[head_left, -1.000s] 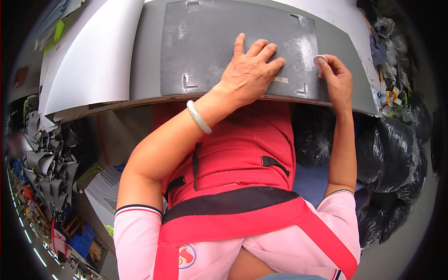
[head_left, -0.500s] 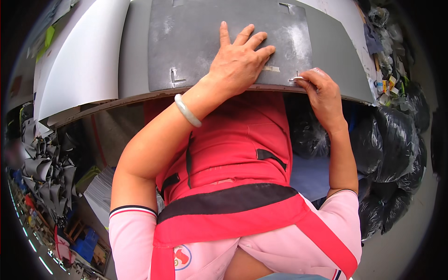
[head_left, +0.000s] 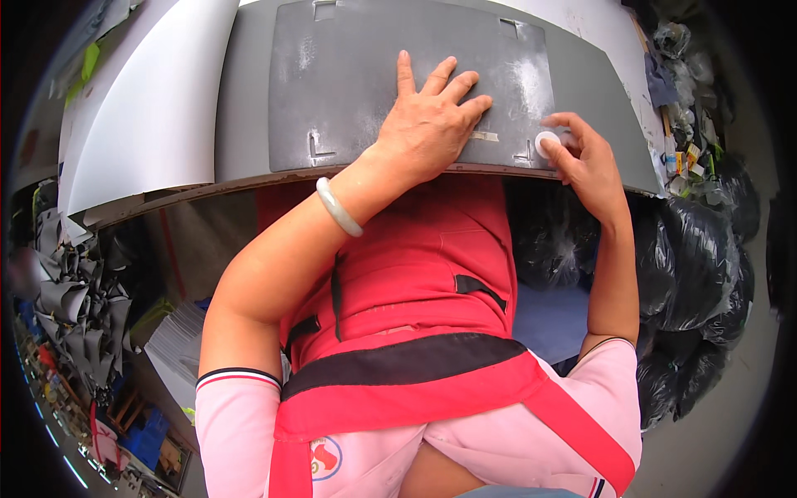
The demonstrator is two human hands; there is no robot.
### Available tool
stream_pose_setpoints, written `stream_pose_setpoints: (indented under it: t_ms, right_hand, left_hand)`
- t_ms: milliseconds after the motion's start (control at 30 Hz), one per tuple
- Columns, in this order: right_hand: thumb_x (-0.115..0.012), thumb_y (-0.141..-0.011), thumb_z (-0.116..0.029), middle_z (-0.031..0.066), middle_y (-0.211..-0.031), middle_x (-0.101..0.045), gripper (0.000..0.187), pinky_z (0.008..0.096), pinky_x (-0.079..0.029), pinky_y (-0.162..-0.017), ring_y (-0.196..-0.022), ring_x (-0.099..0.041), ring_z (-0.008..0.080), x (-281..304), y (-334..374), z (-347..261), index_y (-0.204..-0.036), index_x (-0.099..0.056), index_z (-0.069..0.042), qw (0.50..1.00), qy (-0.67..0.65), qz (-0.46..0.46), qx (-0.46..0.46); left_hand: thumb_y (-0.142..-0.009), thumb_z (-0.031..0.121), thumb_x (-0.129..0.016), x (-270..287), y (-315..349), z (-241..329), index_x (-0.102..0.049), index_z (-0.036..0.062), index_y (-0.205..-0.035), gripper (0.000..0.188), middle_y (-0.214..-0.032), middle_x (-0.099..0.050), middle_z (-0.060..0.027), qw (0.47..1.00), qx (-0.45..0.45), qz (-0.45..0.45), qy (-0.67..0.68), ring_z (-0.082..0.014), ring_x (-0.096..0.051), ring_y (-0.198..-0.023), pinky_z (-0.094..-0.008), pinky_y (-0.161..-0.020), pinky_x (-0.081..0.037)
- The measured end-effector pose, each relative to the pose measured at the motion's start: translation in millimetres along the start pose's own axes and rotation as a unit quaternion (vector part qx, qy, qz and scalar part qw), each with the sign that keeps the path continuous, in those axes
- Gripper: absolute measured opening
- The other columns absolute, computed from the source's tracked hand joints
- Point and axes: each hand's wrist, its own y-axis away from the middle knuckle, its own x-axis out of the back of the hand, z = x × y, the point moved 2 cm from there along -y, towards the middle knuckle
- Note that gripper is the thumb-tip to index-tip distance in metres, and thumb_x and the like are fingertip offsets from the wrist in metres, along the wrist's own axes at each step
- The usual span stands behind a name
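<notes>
My left hand [head_left: 427, 124] lies flat, fingers spread, on a dark grey rectangular template board [head_left: 340, 87]. The board has a cut-out near each corner, L-shaped at the near ones, with white smudges and a small strip of tape by my fingers. Beneath it a larger grey sheet [head_left: 594, 95] shows on both sides. Between thumb and fingers, my right hand [head_left: 591, 170] pinches a round white chalk disc [head_left: 546, 144]. The disc's flat face shows, just above the board's near right corner, beside the L-shaped cut-out [head_left: 523, 155] there.
A curled white sheet [head_left: 154, 104] covers the table's left side. Black plastic bags [head_left: 701, 257] pile up at the right, below clear bags and small boxes. Grey offcuts [head_left: 66, 295] heap up at the left, near a stack of sheets [head_left: 176, 344] under the table.
My right hand has lifted the chalk disc off the near right cut-out and turned it face-up, slightly rightward. My left hand stays flat on the board; the whole view has shifted slightly.
</notes>
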Motion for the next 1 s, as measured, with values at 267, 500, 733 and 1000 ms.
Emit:
stream_pose_setpoints:
  t_ms: [267, 500, 733, 1000]
  right_hand:
    - [-0.069, -0.094, -0.019, 0.0087, -0.08, -0.069, 0.019, 0.0307, -0.05, -0.067, -0.07, -0.062, 0.015, 11, -120, 7, -0.101, -0.072, -0.001, 0.97, 0.051, 0.181, 0.154]
    - [-0.068, -0.094, -0.016, 0.0112, -0.088, -0.07, 0.014, 0.0326, -0.051, -0.073, -0.076, -0.064, 0.0223, 2, -172, -9, -0.1, -0.072, -0.003, 0.933, 0.171, 0.178, 0.262]
    - [-0.066, -0.094, -0.019, 0.0146, -0.085, -0.068, 0.018, 0.0372, -0.053, -0.078, -0.079, -0.065, 0.0303, 11, -174, -19, -0.104, -0.07, -0.004, 0.96, 0.195, 0.141, 0.142]
    - [-0.066, -0.092, -0.018, 0.0044, -0.076, -0.064, 0.022, 0.0306, -0.053, -0.059, -0.063, -0.06, 0.0133, 2, -176, -14, -0.107, -0.066, -0.002, 0.978, 0.118, 0.147, 0.093]
  left_hand:
    - [-0.096, 0.02, -0.062, 4, -1, 1, -0.068, 0.0175, -0.123, 0.027, -0.14, -0.056, -0.0084, 0.999, 0.007, -0.012, 0.034, -0.0336, -0.046, -0.138, -0.0735, -0.113, -0.017]
    - [-0.095, 0.02, -0.063, 5, -1, 2, -0.068, 0.0175, -0.122, 0.028, -0.14, -0.056, -0.0076, 0.999, 0.014, -0.018, 0.044, -0.0329, -0.045, -0.139, -0.0735, -0.114, -0.016]
    - [-0.095, 0.022, -0.063, 4, 1, 0, -0.068, 0.0179, -0.123, 0.028, -0.141, -0.055, -0.0071, 0.999, 0.021, -0.02, 0.045, -0.0326, -0.045, -0.139, -0.0733, -0.114, -0.015]
    - [-0.096, 0.023, -0.062, 5, -1, 0, -0.067, 0.0175, -0.123, 0.029, -0.14, -0.056, -0.0072, 0.999, 0.015, -0.017, 0.044, -0.0325, -0.045, -0.139, -0.073, -0.114, -0.016]
